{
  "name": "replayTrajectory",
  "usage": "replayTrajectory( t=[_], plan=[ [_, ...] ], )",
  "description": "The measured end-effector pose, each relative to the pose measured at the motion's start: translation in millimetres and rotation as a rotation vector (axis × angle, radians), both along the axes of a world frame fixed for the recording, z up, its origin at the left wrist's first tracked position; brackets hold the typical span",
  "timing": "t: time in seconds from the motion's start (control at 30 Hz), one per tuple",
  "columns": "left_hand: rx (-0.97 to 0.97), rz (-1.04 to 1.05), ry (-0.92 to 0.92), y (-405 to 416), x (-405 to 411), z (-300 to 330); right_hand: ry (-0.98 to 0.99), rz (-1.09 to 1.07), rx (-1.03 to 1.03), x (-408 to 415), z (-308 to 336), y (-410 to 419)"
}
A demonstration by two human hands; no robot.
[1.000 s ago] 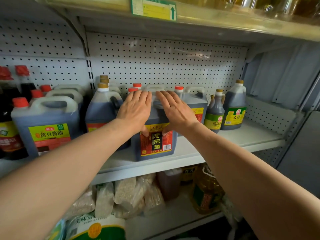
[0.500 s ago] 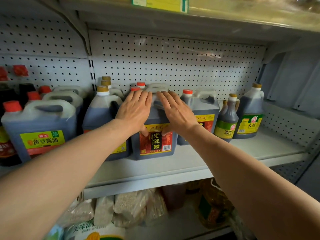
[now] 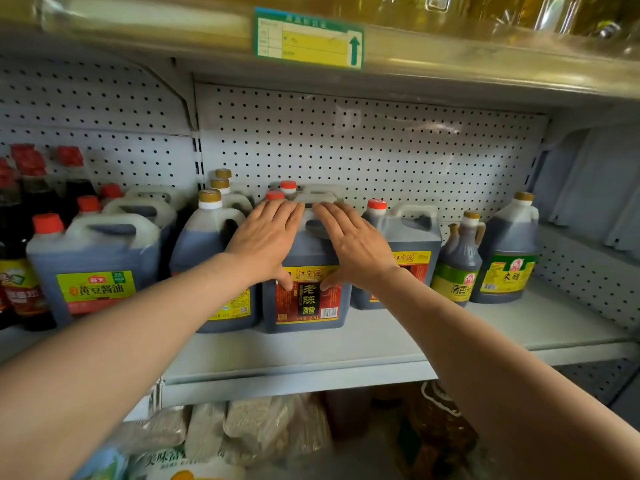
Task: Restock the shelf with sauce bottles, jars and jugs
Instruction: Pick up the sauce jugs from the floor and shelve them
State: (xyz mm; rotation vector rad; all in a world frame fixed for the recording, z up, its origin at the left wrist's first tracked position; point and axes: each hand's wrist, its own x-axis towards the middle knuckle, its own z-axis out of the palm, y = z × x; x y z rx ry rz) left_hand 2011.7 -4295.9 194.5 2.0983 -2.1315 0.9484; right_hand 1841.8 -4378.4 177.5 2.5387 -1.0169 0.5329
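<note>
A dark vinegar jug with a red and yellow label [image 3: 306, 303] stands on the grey shelf [image 3: 311, 351], in the middle of a row of jugs. My left hand [image 3: 266, 237] lies flat on its upper left front, fingers straight. My right hand [image 3: 349, 240] presses flat on its upper right front, both thumbs touching the label. A matching jug with a red cap [image 3: 405, 251] stands just right of it, and a gold-capped jug [image 3: 211, 251] just left. The jug's cap and handle are partly hidden by my fingers.
Soy sauce jugs [image 3: 93, 265] and red-capped bottles [image 3: 20, 237] fill the left. Two smaller green-labelled vinegar bottles [image 3: 457, 268] [image 3: 505, 258] stand at the right, with bare shelf beyond. A pegboard back wall, an upper shelf with a price tag [image 3: 308, 38], and bagged goods [image 3: 249, 431] below.
Both hands have slid the vinegar jug back on the shelf into line with its neighbours. The camera has moved closer and tilted up.
</note>
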Motion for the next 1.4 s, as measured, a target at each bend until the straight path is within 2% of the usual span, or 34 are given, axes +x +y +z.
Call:
replayTrajectory(
  t=[0.23, 0.6, 0.8, 0.9, 0.97, 1.03, 1.1, 1.2, 1.4],
  plan=[
    [0.017, 0.005, 0.019, -0.5, 1.9, 0.2, -0.014, 0.003, -0.017, 1.4, -3.6, -1.1],
    [-0.04, -0.024, -0.038, -9.2, 7.0, -7.1, -0.02, -0.131, -0.003, 12.7, -4.2, 10.2],
    [-0.031, -0.066, 0.015, -13.6, 13.1, -7.2, -0.025, -0.048, 0.01, 8.6, -8.9, -4.9],
    [0.002, -0.11, 0.191, -16.9, 16.0, 3.2, -0.07, 0.101, 0.111, -0.9, 5.4, -15.9],
    [0.036, -0.142, 0.482, -21.4, 11.8, 13.6, -0.138, 0.221, 0.257, -8.7, 22.8, -24.7],
    [-0.002, -0.19, 0.777, -33.7, 5.4, 22.0, -0.304, 0.2, 0.424, -13.8, 42.1, -34.2],
    [-0.092, -0.189, 0.959, -48.5, 1.8, 26.7, -0.49, 0.105, 0.565, -9.9, 62.8, -46.0],
    [-0.18, -0.027, 1.046, -63.1, 8.6, 20.3, -0.579, 0.032, 0.72, 14.1, 84.6, -63.7],
    [-0.123, 0.084, 1.011, -66.6, 13.2, 13.3, -0.361, -0.116, 0.753, 59.1, 70.2, -102.6]
  ],
)
